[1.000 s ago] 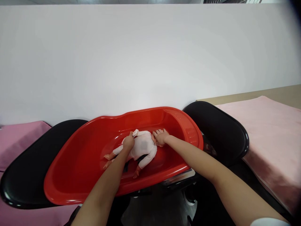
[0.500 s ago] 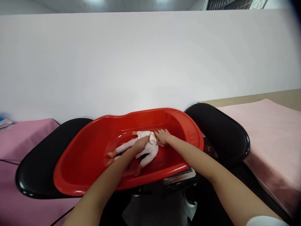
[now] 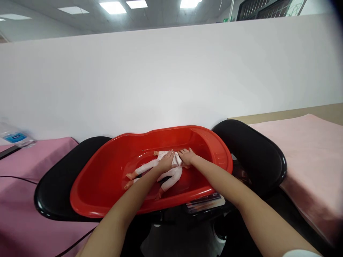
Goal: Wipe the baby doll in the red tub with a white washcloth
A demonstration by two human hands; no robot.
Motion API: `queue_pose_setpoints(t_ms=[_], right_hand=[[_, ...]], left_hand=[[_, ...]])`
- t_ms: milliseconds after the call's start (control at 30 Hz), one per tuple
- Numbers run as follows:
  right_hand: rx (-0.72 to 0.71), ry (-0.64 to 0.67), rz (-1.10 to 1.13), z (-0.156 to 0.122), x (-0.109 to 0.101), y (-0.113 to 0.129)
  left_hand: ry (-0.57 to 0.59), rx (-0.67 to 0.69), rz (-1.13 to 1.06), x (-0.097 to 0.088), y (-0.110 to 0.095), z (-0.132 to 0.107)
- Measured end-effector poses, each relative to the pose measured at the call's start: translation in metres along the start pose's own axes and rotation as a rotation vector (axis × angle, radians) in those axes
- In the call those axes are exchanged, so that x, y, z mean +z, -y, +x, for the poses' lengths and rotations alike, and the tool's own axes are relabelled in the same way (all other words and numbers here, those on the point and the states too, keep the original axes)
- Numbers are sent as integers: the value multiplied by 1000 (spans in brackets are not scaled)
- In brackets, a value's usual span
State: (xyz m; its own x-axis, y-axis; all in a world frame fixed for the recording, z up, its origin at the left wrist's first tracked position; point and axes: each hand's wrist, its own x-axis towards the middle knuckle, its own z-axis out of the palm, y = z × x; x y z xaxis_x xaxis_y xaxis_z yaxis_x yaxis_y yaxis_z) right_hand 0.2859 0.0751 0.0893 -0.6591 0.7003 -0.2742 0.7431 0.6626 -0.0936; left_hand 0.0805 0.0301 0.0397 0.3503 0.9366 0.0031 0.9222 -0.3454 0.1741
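A doll [image 3: 174,177] in white clothes lies in a red baby bathtub [image 3: 91,192], its feet pointing left and its head end to the right. My left hand [image 3: 166,161] rests on the doll's chest with the fingers stretched out toward its collar. Over the doll's head end lies my right hand [image 3: 187,156], its fingers spread. The doll's head is mostly hidden beneath that hand, and my left forearm crosses in front of part of its legs.
Black padded panels flank the tub, one on the left [image 3: 57,185] and one on the right [image 3: 252,153]. Pink-covered surfaces stand on both sides. A white partition [image 3: 171,82] rises behind. Books or boxes [image 3: 206,202] sit below the tub's front rim. A black cable [image 3: 76,242] hangs at left.
The view has tipped up, showing more ceiling lights. My left hand has shifted slightly up the doll's chest, closer to my right hand. The doll stays in the tub.
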Motion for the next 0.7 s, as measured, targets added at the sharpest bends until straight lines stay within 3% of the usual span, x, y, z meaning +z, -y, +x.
queue_pose_setpoints(t_ms=[300,533,700], right_hand=[[9,-23,8,2,1,3],[31,-6,26,-5,-9,8],[66,0,41,-6,-14,10]], left_hand=[[9,77,84,30,20,-2],[49,44,80,20,28,-15],[-9,-102,-38,6,57,-49]])
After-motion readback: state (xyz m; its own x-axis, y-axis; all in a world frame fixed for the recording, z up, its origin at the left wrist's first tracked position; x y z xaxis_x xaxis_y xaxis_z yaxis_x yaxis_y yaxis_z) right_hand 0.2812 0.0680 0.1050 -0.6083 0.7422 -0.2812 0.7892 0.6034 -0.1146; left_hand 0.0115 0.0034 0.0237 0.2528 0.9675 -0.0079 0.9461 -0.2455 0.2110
